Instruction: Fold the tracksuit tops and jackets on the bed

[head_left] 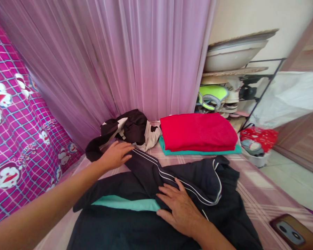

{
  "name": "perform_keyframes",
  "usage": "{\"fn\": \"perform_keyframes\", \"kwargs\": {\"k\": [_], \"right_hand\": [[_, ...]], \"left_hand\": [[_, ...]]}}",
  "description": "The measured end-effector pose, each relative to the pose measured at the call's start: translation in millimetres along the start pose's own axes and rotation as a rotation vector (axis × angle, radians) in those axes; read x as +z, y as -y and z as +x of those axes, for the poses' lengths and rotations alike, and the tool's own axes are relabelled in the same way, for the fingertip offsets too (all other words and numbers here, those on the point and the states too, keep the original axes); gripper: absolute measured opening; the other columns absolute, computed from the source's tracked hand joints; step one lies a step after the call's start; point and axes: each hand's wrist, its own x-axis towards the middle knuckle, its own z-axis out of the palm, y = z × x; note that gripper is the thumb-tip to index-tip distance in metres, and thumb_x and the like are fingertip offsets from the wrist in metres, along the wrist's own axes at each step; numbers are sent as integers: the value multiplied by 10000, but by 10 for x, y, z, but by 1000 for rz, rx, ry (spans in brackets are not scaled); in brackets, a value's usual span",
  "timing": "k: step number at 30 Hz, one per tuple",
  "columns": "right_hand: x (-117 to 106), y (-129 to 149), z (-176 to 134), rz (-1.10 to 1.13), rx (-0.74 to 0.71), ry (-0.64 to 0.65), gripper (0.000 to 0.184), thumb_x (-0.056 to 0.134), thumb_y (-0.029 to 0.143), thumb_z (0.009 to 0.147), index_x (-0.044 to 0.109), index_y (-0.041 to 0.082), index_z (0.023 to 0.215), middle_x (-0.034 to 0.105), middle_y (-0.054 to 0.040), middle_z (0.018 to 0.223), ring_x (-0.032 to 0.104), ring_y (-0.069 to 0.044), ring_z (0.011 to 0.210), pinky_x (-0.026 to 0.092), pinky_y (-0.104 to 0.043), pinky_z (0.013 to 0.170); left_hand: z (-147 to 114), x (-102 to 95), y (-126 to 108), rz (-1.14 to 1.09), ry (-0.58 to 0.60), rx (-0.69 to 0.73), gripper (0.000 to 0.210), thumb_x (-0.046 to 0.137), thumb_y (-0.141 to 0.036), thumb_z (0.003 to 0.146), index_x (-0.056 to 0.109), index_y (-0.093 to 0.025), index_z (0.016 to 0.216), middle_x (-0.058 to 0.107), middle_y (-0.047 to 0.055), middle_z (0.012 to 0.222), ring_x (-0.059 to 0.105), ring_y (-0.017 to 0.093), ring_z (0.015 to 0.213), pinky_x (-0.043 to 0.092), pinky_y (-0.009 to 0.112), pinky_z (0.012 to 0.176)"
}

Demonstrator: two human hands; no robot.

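A dark navy jacket [114, 225] with white piping lies spread on the plaid-covered surface, a teal strip showing across its middle. One sleeve [151, 165] is laid over toward the left. Flat on that sleeve's far end rests my left hand [116, 155], fingers extended. My right hand [177, 207] presses on the jacket near the piping, fingers spread, palm down. Just beyond my left hand is a crumpled black and white garment [131, 126]. Folded red cloth [198, 132] sits on a folded teal cloth [169, 151] behind the jacket.
A phone [289, 231] lies at the lower right on the plaid sheet [261, 194]. Purple curtains [146, 62] hang behind. At the right, a rack [270, 81] holds shoes and a basin [234, 55]; a bin with a red bag [263, 139] stands on the floor.
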Motion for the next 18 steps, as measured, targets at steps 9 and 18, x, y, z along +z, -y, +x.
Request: {"fn": "perform_keyframes", "kwargs": {"k": [9,18], "right_hand": [[19,-34,-1,-18,-55,24,476,566,520,900,623,281,1307,591,-76,1384,464,-278,1335,77,-581,1190],[55,-11,-26,-54,-8,16,483,503,520,928,602,271,1330,561,-75,1417,440,-264,1357,103,-556,1194]], "left_hand": [[-46,529,-183,-147,297,-483,580,438,-555,897,549,-196,1339,650,153,1288,622,297,1166,483,382,944],[-535,-9,294,120,-330,-708,703,484,-428,882,309,-150,1504,368,244,1527,373,392,1392,386,535,1042]]}}
